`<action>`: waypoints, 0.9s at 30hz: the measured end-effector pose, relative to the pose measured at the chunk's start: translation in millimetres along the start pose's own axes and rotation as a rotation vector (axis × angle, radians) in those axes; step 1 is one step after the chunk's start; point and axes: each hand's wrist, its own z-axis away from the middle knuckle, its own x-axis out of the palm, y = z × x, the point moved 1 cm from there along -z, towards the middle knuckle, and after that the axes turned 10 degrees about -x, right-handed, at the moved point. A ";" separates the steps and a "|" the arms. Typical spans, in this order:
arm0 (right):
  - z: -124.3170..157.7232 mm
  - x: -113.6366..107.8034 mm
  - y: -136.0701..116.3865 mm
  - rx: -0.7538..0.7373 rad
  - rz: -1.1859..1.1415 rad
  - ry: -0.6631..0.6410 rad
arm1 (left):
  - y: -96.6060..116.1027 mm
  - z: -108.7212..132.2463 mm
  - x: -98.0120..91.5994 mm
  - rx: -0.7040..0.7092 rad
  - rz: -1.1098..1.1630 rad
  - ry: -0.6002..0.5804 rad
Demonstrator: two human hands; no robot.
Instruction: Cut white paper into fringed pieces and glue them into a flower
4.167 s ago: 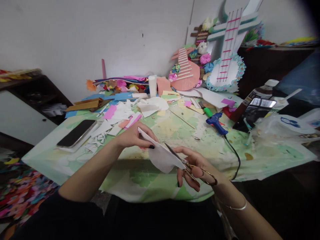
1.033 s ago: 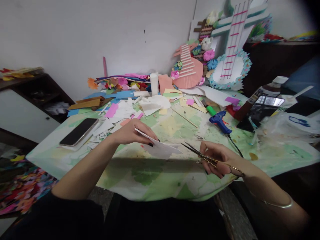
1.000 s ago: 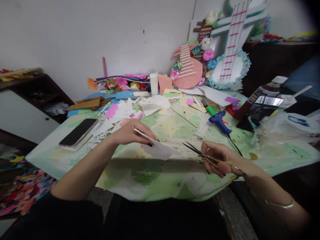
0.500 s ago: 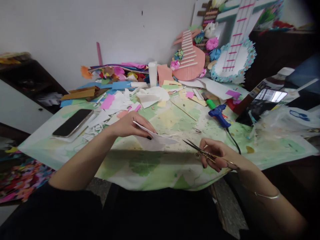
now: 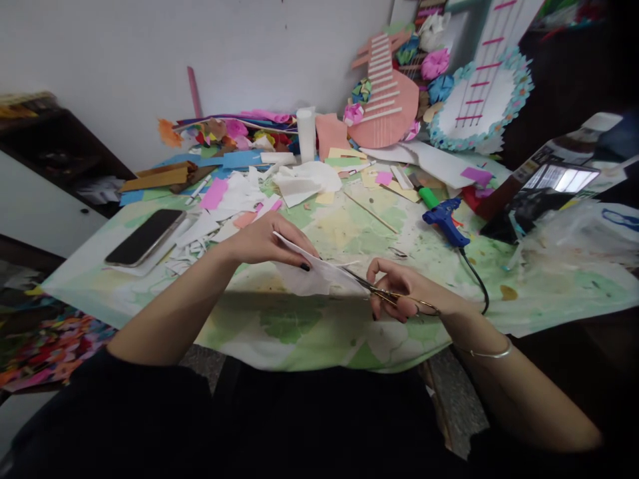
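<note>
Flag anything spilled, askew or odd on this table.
White paper shreds lie strewn beside the phone, untidy like offcuts. A brown patch on the tablecloth, right of the glue gun, stands out from the pale green; stain or scrap, I can't tell.

Place: a paper-craft workspace, to judge by the clutter; whether home, school or shop, impossible to tell.
Table [image 5: 554, 296]: draped in stained green and white, strewn with scraps [image 5: 192, 255] and coloured sheets [image 5: 242, 159].
Tools: scissors [image 5: 372, 288], plus 1 corded glue gun [image 5: 449, 223].
Wall [image 5: 120, 53]: plain, pale, with instrument models [image 5: 405, 110] and paper flowers [image 5: 435, 64] in front.
Cabinet [image 5: 47, 213]: dark frame, white door, at far left.
Heap [image 5: 64, 349]: bright petal-like bits, lower left.
</note>
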 end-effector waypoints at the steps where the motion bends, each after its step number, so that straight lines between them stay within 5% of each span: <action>1: -3.3 1.1 0.1 -0.010 -0.010 -0.012 | 0.7 -0.2 0.0 0.000 -0.003 0.003; 19: -22.2 11.8 -5.5 -0.119 -0.080 -0.024 | -3.8 -0.1 3.7 0.055 -0.041 0.110; 27: -25.3 19.0 -9.9 -0.136 -0.056 -0.033 | 2.1 1.4 4.4 0.037 -0.009 0.028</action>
